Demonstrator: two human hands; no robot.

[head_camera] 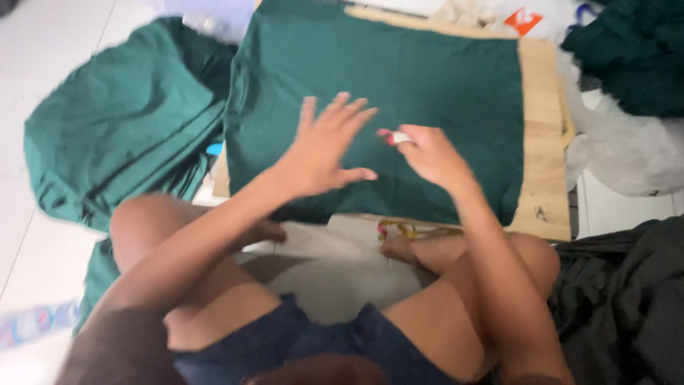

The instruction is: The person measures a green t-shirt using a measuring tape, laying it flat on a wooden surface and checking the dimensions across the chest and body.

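- Knees and crossed legs of the seated person fill the near edge, in dark blue shorts [313,342], on a white tiled floor [43,235].
- Just beyond the feet lies a flat wooden board [545,142], its pale edge showing along the right and far sides.
- Spread over that board is a green cloth [399,78], lying flat and covering most of it.
- The left hand [324,153] rests palm down on the cloth, fingers spread wide and holding nothing.
- The right hand [427,153] sits just beside it on the cloth, fingers pinched around a small white and pink piece of chalk [394,137], whose tip touches the fabric.
- To the left, a heap of more green fabric [121,121] lies on the floor, touching the board's left edge.
- To the right, a dark grey garment [627,299] is bunched near the person's knee.
- Further right, a crumpled clear plastic bag [627,150] lies beside the board.
- At the far right corner is a pile of dark green cloth [634,50], with an orange scrap [522,20] near the far edge.
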